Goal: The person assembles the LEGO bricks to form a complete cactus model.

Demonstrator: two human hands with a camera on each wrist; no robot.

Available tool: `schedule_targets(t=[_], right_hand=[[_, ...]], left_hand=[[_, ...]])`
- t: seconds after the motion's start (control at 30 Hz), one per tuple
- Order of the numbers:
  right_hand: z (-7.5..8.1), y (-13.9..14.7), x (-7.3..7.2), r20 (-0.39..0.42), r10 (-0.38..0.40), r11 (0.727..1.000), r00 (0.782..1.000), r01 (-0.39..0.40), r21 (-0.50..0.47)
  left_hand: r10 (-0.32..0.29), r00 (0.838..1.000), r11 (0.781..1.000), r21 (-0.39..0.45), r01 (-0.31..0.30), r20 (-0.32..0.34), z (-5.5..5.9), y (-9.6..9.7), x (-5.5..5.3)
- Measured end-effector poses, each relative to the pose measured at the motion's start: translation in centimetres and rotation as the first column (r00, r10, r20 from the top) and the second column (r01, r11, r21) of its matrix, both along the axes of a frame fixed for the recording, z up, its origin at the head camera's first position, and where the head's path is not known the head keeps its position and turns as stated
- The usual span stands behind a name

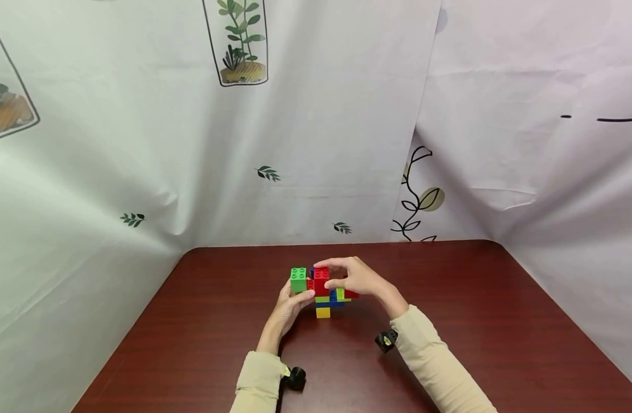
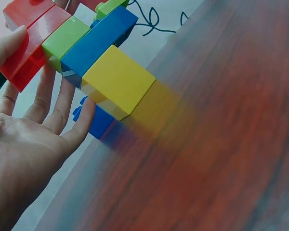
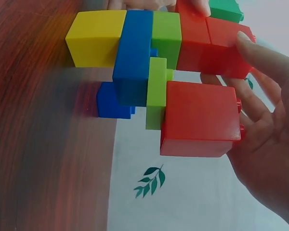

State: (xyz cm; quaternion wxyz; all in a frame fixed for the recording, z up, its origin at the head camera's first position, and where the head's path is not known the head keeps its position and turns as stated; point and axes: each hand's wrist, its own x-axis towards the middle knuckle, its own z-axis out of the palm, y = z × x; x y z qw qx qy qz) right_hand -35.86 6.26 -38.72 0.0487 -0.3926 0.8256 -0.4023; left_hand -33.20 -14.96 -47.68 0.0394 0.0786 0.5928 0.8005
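Note:
A structure of toy building bricks stands on the dark red-brown table (image 1: 202, 344), with a yellow brick (image 1: 323, 313) at its bottom. Above that come a long blue brick (image 2: 100, 39), lime bricks (image 3: 165, 41) and stacked red bricks (image 1: 321, 276). A bright green brick (image 1: 298, 279) juts out on the left, another red brick (image 3: 200, 113) on the right. My left hand (image 1: 286, 308) grips the structure's left side, its thumb on the lower red brick. With thumb and fingers, my right hand (image 1: 361, 279) pinches the top red brick. Its far-side fingers are partly hidden.
A small blue brick (image 3: 111, 101) sits low behind the yellow one; whether they join, I cannot tell. White cloth (image 1: 316, 126) with printed plants hangs behind the table's back edge. Black wrist cameras (image 1: 296, 379) hang below both cuffs.

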Motion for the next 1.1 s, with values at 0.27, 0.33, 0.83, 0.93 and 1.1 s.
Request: schedule_targets(t=[0.27,0.33,0.83,0.93,1.1], right_hand=[[-0.3,0.3,-0.3,0.089,0.024,0.998,0.996,-0.019,-0.055],[-0.5,0.5,-0.6,0.116,0.016,0.996,0.993,-0.005,-0.091],[-4.0,2.0,-3.8,0.232,-0.141,0.928,0.962,0.210,-0.308],[-4.9,1.8,-4.1,0.277,-0.173,0.910,0.945,0.261,-0.322],[-5.8,1.2,-4.4,0.297,-0.216,0.908,0.930,0.303,-0.289]], left_hand=[[-0.009,1.000,1.000,-0.004,0.009,-0.010,0.2,-0.1,0.2],[-0.008,1.000,1.000,-0.008,0.008,-0.006,0.2,-0.1,0.2],[-0.002,1.000,1.000,-0.026,0.001,-0.020,0.2,-0.5,0.1],[-0.006,1.000,1.000,-0.022,0.005,-0.022,0.2,-0.6,0.1],[-0.012,1.000,1.000,-0.009,0.011,-0.019,0.1,-0.8,0.1]])
